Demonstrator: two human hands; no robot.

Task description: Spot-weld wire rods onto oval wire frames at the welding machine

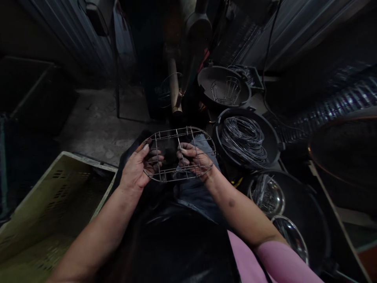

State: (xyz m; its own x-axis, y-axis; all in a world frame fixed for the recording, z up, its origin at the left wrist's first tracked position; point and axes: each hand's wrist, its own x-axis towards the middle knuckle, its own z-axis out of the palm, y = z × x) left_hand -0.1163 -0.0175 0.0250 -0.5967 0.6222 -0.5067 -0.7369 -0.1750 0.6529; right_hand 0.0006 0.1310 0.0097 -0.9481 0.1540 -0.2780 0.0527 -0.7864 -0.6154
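An oval wire rack (173,169) of thin crossed rods is held up in front of my lap. Its left end is in my left hand (140,164), thumb on the near side and fingers behind the wires. My right hand (193,158) is at the rack's middle and right, closed in a pinch on a short bright wire rod (178,138) that crosses the frame. Whether this rod is fixed to the rack cannot be made out. Just beyond the rack, a machine's copper-coloured round bar (174,88) points down toward it.
A yellow plastic crate (63,157) stands at left. On my right are a dark pan with a wire coil (243,139), another pan (203,78) holding a wire basket (225,92), and metal bowls (290,236), one with short wire pieces. A cable (266,78) hangs behind.
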